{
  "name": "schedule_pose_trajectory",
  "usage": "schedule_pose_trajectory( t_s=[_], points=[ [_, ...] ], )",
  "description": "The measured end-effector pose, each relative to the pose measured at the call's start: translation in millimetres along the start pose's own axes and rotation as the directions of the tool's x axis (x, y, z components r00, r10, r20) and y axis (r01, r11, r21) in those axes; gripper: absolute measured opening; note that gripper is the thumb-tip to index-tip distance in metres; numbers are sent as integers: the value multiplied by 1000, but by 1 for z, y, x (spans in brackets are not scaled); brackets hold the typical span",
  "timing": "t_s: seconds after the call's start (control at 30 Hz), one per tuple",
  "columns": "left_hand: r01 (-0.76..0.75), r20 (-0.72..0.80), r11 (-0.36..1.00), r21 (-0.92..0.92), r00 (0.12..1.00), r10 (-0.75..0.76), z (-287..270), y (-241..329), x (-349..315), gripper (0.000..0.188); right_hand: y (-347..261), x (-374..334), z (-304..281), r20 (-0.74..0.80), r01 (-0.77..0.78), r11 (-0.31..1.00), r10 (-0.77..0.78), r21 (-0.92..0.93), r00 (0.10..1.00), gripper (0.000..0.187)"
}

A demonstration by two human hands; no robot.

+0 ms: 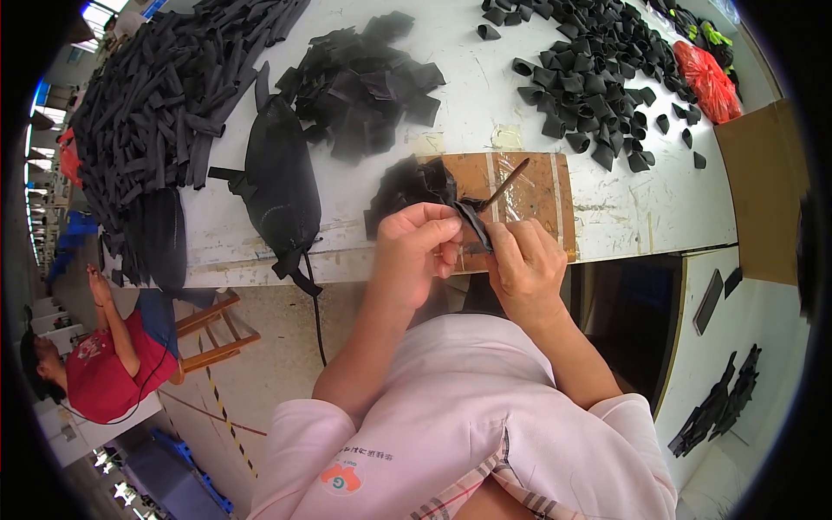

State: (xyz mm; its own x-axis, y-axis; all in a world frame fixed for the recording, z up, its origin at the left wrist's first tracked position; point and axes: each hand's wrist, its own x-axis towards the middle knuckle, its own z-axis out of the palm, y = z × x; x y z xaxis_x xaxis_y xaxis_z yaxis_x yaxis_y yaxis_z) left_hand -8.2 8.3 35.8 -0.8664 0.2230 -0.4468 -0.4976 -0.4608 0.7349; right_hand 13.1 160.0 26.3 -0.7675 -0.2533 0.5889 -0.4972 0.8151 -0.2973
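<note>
Black strip (473,227), mid-frame, is pinched by the left hand (416,241) and right hand (528,260); a slackened pinch could let it twist, and the dark rod (507,184) just above might snag it.

Big white table (468,52) here, pretty scuffed along the near edge, with brown cardboard (758,191) at its right end. Floor (277,373)'s pale with yellow-and-black striped tape (227,419) on it, plus a wooden stool (221,350) off left. Upper left has bright glare (97,16), can't tell if it's windows or lamps.
</note>
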Motion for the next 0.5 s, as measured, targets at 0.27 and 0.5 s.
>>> schedule_pose_trajectory(
  t_s=[0.27, 0.5],
  points=[
    [54, -39, 999, 5, 998, -54, 7, 3, -2, 9, 3, -3, -5, 28, 69, 994, -67, -87, 997, 21],
    [32, -6, 991, 128, 999, -31, -3, -2, 6, 8, 2, 1, -12, 175, -41, 998, 31, 55, 984, 24]
  ],
)
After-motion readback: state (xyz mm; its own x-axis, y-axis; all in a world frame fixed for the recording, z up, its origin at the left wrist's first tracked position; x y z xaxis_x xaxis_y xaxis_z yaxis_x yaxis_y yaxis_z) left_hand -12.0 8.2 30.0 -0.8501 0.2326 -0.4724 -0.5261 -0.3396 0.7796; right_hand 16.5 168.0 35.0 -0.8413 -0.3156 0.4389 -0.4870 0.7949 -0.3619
